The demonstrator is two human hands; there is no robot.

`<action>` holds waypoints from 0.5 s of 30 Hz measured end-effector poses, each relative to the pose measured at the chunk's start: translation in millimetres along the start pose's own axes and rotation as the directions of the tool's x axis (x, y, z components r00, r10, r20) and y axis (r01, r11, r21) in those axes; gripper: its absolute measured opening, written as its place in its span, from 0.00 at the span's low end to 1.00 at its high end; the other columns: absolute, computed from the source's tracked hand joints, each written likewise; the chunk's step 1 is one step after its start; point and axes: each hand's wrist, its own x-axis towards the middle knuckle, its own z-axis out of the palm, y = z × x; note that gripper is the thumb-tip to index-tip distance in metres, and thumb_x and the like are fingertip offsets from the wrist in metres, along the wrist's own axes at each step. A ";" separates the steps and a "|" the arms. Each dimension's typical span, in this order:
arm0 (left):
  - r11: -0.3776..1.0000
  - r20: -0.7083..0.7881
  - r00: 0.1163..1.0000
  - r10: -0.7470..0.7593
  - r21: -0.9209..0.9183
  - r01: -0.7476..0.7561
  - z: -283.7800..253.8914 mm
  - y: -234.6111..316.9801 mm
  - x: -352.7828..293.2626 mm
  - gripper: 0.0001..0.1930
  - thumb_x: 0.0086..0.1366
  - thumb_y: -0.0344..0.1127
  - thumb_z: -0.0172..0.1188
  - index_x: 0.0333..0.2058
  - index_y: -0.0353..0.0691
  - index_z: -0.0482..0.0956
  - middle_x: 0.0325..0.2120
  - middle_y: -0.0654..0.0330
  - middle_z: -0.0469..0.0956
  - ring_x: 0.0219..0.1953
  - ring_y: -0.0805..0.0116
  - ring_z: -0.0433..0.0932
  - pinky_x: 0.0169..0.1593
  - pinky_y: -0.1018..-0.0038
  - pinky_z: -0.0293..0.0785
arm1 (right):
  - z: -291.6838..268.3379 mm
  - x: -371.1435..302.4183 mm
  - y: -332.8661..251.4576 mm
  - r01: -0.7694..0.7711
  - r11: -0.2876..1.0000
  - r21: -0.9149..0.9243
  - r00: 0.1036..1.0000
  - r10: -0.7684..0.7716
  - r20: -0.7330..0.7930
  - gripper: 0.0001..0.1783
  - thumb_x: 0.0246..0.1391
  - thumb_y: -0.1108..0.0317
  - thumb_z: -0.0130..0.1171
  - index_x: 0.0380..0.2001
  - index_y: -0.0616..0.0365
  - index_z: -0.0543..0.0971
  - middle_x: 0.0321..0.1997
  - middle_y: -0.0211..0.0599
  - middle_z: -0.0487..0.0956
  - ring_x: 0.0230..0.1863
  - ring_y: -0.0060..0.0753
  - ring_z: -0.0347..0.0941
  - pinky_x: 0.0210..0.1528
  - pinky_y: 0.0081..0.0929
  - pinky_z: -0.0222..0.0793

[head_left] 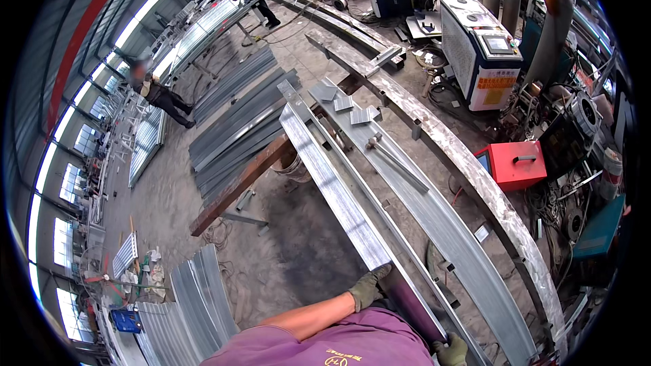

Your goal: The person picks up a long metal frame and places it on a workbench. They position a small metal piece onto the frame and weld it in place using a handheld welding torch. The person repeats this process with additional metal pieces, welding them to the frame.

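Silver metal profile [339, 193] crosses brown crossbeam [234, 190] at its right end. Left hand [369, 289]: fingers bent over profile's left edge; right hand [451, 351] at near end; closure unclear for both. Likely stiff, heavy, slick; best held by opposite edges.

A grey concrete floor [163, 210] is covered in places by long grey metal strips [230, 139] | occupied at right by a white-and-blue cabinet [468, 54] | Long grey metal panel [468, 268] topped by small bent grey metal pieces [361, 116]
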 end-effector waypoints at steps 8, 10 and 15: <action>0.668 -0.275 0.913 0.301 0.744 0.004 -29.1 2.0 18.1 0.35 0.62 0.66 0.74 0.32 0.30 0.85 0.23 0.59 0.78 0.24 0.63 0.72 0.33 0.59 0.73 | 12.0 18.2 34.2 0.014 0.970 0.244 0.994 -0.039 0.101 0.25 0.60 0.53 0.69 0.51 0.62 0.83 0.35 0.45 0.85 0.37 0.45 0.80 0.44 0.44 0.76; 0.637 -0.199 0.919 0.339 0.768 -0.069 -21.7 2.0 10.0 0.37 0.62 0.66 0.75 0.30 0.27 0.83 0.22 0.53 0.80 0.18 0.61 0.76 0.28 0.59 0.77 | 19.8 22.8 51.4 -0.071 0.956 0.284 0.977 0.009 0.214 0.26 0.60 0.54 0.69 0.53 0.62 0.82 0.37 0.44 0.85 0.39 0.42 0.81 0.46 0.42 0.77; 0.654 -0.282 0.943 0.178 0.749 0.100 26.5 17.6 -25.9 0.34 0.64 0.62 0.74 0.31 0.26 0.82 0.20 0.48 0.80 0.15 0.56 0.79 0.21 0.60 0.80 | 7.3 2.1 25.9 -0.032 0.894 0.447 0.986 -0.046 0.162 0.34 0.63 0.53 0.67 0.68 0.60 0.77 0.44 0.44 0.85 0.46 0.40 0.80 0.54 0.38 0.77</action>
